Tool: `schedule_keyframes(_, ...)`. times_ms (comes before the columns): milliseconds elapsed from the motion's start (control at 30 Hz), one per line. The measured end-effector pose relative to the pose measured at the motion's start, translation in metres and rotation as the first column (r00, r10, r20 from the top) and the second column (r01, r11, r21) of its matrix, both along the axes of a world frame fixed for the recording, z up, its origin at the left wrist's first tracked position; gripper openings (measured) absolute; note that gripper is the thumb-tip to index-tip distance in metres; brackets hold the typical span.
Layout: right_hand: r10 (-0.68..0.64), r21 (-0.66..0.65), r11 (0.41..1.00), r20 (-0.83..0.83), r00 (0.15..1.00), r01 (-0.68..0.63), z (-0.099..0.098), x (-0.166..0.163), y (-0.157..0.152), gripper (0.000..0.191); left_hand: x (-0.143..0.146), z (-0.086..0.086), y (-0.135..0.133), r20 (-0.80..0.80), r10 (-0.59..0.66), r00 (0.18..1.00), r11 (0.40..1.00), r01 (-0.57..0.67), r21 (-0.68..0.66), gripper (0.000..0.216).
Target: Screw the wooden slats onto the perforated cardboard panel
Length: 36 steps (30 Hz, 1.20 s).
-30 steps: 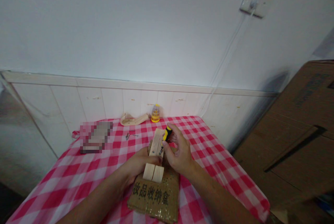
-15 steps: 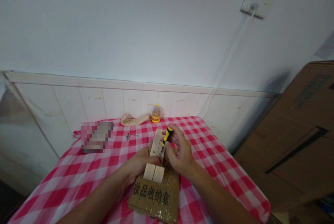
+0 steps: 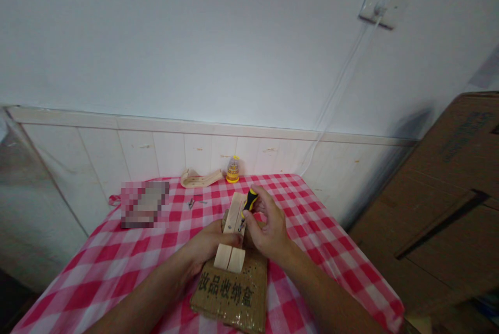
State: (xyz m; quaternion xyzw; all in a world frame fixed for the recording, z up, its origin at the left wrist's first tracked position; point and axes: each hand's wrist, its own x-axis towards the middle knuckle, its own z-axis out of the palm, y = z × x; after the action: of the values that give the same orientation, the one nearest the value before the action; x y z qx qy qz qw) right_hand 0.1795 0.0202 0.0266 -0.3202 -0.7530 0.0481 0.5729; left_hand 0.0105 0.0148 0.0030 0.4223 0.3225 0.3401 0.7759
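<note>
Black-and-yellow screwdriver (image 3: 250,201) over the paired wooden strips (image 3: 233,215), its long axis slanting, butt up toward the wall and right, tip down toward the wearer; the strips run lengthwise from wearer to wall, curled block end nearest the wearer. Handle pinched between thumb and fingers of the right hand (image 3: 270,224), shaft jutting below them; left hand (image 3: 210,243) clasps the strips, thumb across, above flattened cardboard (image 3: 230,300) on checked cloth (image 3: 312,271).

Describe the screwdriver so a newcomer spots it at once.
Start at the red-and-white checked tablecloth. Near its middle, the right hand grips the screwdriver over pale wooden pieces. Its black-and-yellow handle sets it apart from their plain wood.
</note>
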Motion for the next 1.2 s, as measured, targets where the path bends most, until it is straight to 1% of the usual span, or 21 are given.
schedule_keyframes(267, -0.002, 0.006, 1.0, -0.006, 1.0, 0.002, 0.003, -0.0013, -0.0017, 0.06, 0.0002, 0.0024, -0.0016, 0.009, 0.008, 1.0, 1.0, -0.008, -0.012, 0.037)
schedule_keyframes(467, 0.096, -0.042, 0.994, -0.043, 0.994, -0.098, 0.0043, -0.0015, -0.0051, 0.062, 0.0001, 0.0036, -0.0027, 0.007, 0.009, 1.0, 1.0, -0.009, -0.021, 0.04)
schedule_keyframes(533, 0.104, -0.048, 0.993, -0.05, 0.993, -0.107, 0.0033, -0.0016, -0.0049, 0.061, 0.0001, 0.0037, -0.0026, 0.006, 0.008, 1.0, 1.0, -0.008, -0.018, 0.04)
schedule_keyframes(733, 0.075, -0.037, 0.996, -0.042, 0.996, -0.077, -0.001, -0.0015, -0.0022, 0.062, 0.0001, 0.0002, -0.0007, 0.012, 0.007, 1.0, 1.0, -0.007, -0.002, 0.038)
schedule_keyframes(867, 0.044, -0.019, 0.999, -0.03, 0.999, -0.045, -0.0005, -0.0015, -0.002, 0.062, -0.0002, -0.0016, 0.0005, -0.01, 0.017, 1.0, 1.0, -0.017, -0.008, 0.04)
schedule_keyframes(1067, 0.006, 0.023, 1.0, -0.014, 1.0, -0.005, 0.0021, -0.0015, -0.0022, 0.062, 0.0005, -0.0001, -0.0003, 0.004, -0.001, 1.0, 1.0, 0.001, -0.01, 0.04)
schedule_keyframes(1200, -0.007, 0.013, 1.0, -0.01, 1.0, 0.007, 0.0019, -0.0016, -0.0022, 0.062, 0.0009, 0.002, -0.0013, -0.013, 0.01, 1.0, 1.0, -0.011, -0.013, 0.041)
